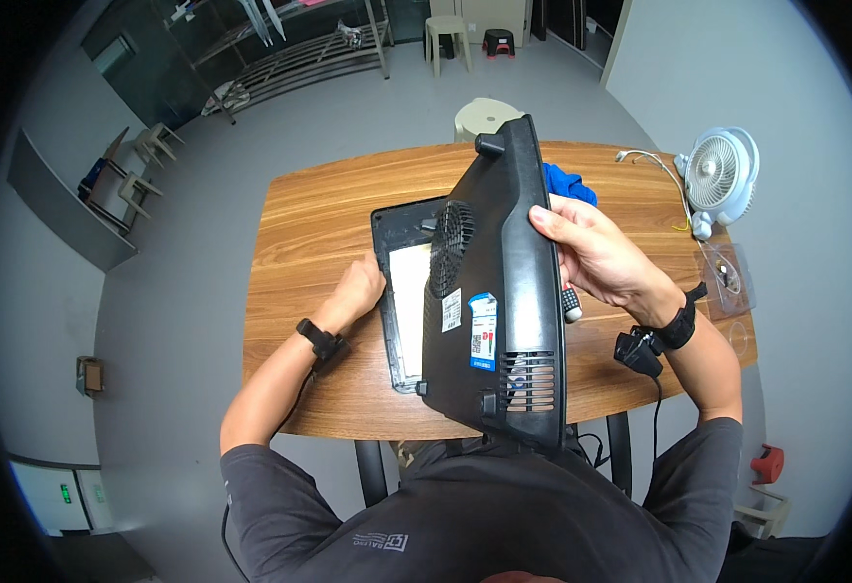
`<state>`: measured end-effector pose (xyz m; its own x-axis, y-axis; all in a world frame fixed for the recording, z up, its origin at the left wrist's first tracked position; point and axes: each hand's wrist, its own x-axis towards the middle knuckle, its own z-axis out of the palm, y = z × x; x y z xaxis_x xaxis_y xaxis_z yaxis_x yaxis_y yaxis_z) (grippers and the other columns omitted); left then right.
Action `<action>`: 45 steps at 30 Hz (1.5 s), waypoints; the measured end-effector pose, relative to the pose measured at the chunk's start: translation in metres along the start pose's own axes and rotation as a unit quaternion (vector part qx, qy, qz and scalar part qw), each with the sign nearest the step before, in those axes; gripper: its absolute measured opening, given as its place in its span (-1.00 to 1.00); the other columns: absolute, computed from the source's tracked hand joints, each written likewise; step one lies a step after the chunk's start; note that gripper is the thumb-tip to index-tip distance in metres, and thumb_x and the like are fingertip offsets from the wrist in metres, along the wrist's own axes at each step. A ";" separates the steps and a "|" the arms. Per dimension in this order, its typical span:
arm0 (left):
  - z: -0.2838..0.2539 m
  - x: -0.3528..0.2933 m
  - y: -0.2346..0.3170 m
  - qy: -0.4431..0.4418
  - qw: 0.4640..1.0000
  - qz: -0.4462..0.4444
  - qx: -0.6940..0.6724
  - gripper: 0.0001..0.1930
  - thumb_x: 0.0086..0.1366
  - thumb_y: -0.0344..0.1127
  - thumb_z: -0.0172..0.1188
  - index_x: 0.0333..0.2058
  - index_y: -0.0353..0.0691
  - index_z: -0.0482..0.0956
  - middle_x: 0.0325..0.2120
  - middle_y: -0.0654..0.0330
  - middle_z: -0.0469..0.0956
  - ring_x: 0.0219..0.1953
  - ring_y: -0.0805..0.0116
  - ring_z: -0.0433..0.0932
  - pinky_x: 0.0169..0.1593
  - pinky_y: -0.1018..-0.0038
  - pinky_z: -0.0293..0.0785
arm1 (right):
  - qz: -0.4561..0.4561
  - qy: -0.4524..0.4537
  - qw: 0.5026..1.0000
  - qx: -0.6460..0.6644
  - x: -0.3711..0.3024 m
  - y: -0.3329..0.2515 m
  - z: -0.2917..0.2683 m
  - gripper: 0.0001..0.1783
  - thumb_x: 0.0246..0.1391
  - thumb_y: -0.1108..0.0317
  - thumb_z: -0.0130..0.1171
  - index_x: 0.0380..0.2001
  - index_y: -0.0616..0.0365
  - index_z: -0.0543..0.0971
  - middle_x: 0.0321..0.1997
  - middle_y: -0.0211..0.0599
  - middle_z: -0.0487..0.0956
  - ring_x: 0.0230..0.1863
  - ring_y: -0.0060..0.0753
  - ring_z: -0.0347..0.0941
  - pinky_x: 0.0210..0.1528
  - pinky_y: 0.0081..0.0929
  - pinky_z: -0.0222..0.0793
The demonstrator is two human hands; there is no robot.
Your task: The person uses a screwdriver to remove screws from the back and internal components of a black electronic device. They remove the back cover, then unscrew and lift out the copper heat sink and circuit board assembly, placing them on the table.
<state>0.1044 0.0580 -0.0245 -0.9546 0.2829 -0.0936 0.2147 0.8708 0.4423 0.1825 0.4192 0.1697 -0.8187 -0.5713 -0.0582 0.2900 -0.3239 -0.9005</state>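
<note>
A black induction cooker base (484, 253) stands tilted on its side, its underside with a round fan grille, labels and vent slots facing left. My right hand (601, 248) is closed on its upper right edge, thumb on the outside; the other fingers are partly hidden behind it. To the left, the cooker's black-framed top panel (383, 311) lies on the table with a pale inner surface, partly covered by the base. My left hand (358, 290) is closed at the panel's left edge, fingers curled against the frame. Black straps circle both wrists.
A blue cloth (570, 185) and a small black-and-white object (571, 304) lie behind the base on the wooden table (314, 209). A white fan (717, 170) with a cable (659, 160) and a clear plastic container (730, 277) are at the right edge. A stool (484, 117) stands beyond.
</note>
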 end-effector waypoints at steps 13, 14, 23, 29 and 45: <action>-0.021 0.010 -0.010 -0.051 0.999 -0.002 0.013 -0.68 0.42 -0.38 0.03 0.00 -0.56 0.37 -0.21 -0.46 0.58 -0.12 -0.37 0.59 -0.05 0.03 0.53 | -0.043 0.063 0.995 -0.066 -0.007 -0.026 0.000 -0.65 0.47 0.16 0.01 0.02 0.28 0.41 -0.29 -0.21 0.66 -0.44 -0.47 0.71 -0.44 -0.67 0.73; -0.023 0.010 -0.012 -0.047 0.999 0.000 0.013 -0.67 0.42 -0.39 0.02 0.01 -0.57 0.37 -0.21 -0.45 0.58 -0.11 -0.36 0.59 -0.06 0.03 0.54 | -0.039 0.063 0.995 -0.066 -0.010 -0.030 -0.002 -0.65 0.47 0.16 0.02 0.02 0.28 0.41 -0.29 -0.21 0.66 -0.45 -0.48 0.70 -0.45 -0.69 0.72; -0.050 0.006 0.006 -0.028 0.984 -0.008 0.178 -0.67 0.38 -0.22 0.19 -0.16 -0.46 0.60 -0.29 -0.31 0.65 -0.18 -0.32 0.63 -0.09 0.05 0.57 | -0.003 0.115 0.986 -0.122 -0.009 -0.037 -0.001 -0.69 0.47 0.19 0.02 -0.07 0.28 0.44 -0.31 -0.27 0.66 -0.49 -0.52 0.69 -0.51 -0.68 0.69; -0.093 0.010 0.072 0.008 0.997 0.073 -0.021 -0.58 0.48 -0.06 0.13 -0.14 -0.41 0.64 -0.42 0.01 0.67 -0.46 0.22 0.62 -0.28 0.33 0.58 | 0.015 0.130 0.980 -0.149 0.010 -0.037 0.010 -0.66 0.47 0.21 0.00 -0.11 0.37 0.43 -0.25 -0.10 0.65 -0.43 -0.37 0.71 -0.46 -0.62 0.72; -0.127 -0.039 0.111 -0.062 0.939 0.164 -0.295 -0.50 0.61 0.03 -0.17 0.17 -0.30 0.44 -0.43 0.13 0.59 -0.53 0.40 0.55 -0.38 0.43 0.51 | 0.077 0.086 0.967 -0.228 0.121 0.008 0.047 -0.68 0.42 0.25 0.03 -0.14 0.40 0.44 -0.23 -0.05 0.65 -0.43 -0.34 0.71 -0.44 -0.55 0.72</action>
<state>0.1397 0.0929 0.1417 -0.8182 0.5730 0.0462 0.3058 0.3658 0.8790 0.1094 0.3120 0.1759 -0.8646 -0.4406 -0.2416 0.1981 0.1430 -0.9697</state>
